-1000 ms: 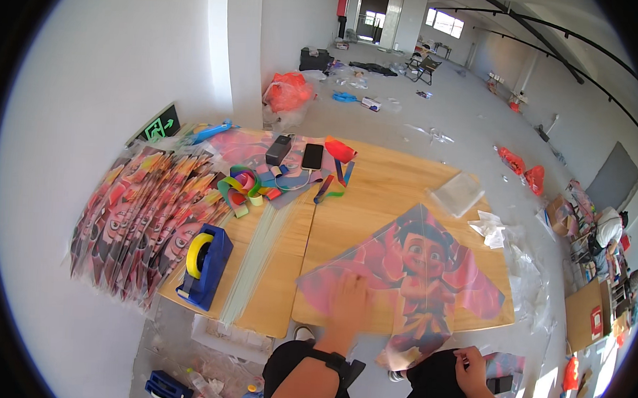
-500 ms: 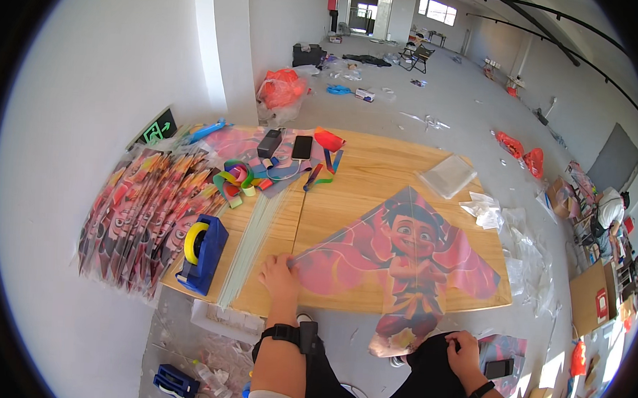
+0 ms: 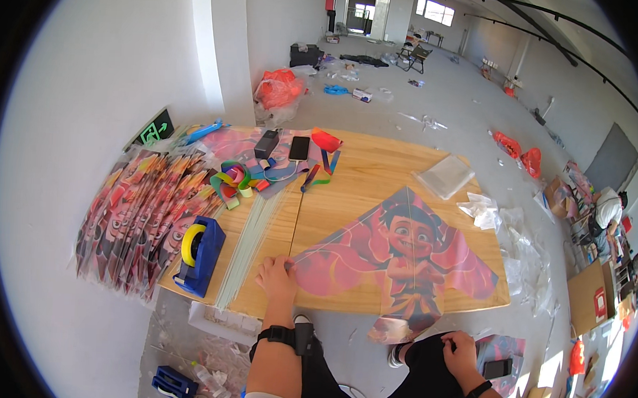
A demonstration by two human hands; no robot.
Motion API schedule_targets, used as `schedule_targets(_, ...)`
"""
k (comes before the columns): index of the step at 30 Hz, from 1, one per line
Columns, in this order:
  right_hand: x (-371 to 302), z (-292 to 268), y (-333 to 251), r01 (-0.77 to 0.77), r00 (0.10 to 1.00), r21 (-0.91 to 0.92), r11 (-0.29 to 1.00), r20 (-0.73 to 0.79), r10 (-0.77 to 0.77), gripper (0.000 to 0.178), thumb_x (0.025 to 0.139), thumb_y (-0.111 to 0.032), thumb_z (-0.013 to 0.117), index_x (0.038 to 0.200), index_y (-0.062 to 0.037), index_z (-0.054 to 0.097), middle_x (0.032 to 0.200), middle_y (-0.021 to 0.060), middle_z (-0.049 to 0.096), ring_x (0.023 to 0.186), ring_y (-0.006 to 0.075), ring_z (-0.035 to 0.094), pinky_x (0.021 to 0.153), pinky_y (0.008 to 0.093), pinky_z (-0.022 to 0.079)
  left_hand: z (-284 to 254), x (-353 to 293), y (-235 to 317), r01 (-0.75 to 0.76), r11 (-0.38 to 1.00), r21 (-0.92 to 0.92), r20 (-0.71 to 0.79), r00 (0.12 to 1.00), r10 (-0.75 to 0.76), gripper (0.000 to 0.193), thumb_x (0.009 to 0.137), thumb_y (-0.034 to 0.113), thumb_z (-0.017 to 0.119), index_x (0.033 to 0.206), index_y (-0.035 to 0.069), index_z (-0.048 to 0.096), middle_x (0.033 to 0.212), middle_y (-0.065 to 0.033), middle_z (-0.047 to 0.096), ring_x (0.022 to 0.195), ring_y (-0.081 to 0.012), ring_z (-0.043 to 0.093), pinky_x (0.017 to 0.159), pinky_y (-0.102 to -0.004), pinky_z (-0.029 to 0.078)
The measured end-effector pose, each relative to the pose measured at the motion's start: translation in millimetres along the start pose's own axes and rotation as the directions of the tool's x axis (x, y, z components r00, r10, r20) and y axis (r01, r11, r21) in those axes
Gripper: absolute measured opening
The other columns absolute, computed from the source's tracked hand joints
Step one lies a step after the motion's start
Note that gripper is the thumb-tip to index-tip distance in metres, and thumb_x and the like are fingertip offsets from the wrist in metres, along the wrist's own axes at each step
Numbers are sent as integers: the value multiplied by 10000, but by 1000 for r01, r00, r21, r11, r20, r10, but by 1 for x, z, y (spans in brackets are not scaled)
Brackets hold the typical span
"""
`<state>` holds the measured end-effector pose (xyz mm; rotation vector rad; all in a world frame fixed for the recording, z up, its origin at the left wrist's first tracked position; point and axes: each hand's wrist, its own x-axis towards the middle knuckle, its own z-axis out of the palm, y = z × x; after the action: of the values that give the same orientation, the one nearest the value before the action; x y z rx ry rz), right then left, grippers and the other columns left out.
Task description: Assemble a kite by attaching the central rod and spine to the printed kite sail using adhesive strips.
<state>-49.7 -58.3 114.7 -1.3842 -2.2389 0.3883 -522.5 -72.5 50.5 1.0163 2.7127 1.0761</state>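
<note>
A kite (image 3: 406,256) printed with a cartoon child in pink and red lies spread on the wooden table, its lower tail hanging over the front edge. At its left tip, my left hand (image 3: 278,277) is closed on the corner, fingertips bent over it. My right hand (image 3: 460,351) rests on my right thigh, fingers curled, with nothing visible in it. Left of my left hand lie a bundle of thin pale rods (image 3: 249,246) and a blue tape dispenser (image 3: 204,261) with a yellow-cored roll.
Folded printed kites (image 3: 129,223) pile up at the table's left. Rainbow ribbons (image 3: 234,181), a phone (image 3: 300,148) and a black box (image 3: 267,144) sit at the back. A clear plastic sleeve (image 3: 444,176) lies far right. A person (image 3: 606,215) is beyond, among boxes.
The kite's lower tail has lifted and folded a little at the table's front edge. Both my hands stay nearly in place, and the view has shifted slightly.
</note>
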Motion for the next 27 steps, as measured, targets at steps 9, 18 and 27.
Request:
schedule_targets(9, -2, 5, 4, -20, 999, -29, 999, 27, 21, 75, 804, -75, 636, 855, -100, 685, 848, 90, 678, 839, 308, 639, 803, 428, 463, 4, 1, -2, 16, 1000, 22, -33, 999, -15, 202, 796, 185, 753, 986, 221, 691, 1087, -25, 582, 1132, -284, 501, 932, -471, 323)
schedule_targets(18, 0, 3, -1, -45, 998, -44, 998, 43, 46, 70, 808, -80, 634, 852, -99, 686, 844, 93, 681, 840, 312, 641, 806, 431, 462, 7, 4, 2, 70, 997, 23, -98, 993, -68, 175, 854, 151, 684, 1022, 200, 676, 1088, -35, 614, 1102, -285, 535, 919, -480, 346)
schedule_targets(27, 2, 7, -2, -34, 999, 37, 999, -30, 35, 75, 805, -88, 640, 859, -95, 692, 853, 91, 688, 852, 310, 647, 797, 438, 465, 26, 22, -38, 36, 918, -395, -231, 963, -137, 239, 860, 106, 634, 1099, 100, 636, 1011, -85, 668, 933, -289, 629, 860, -439, 453)
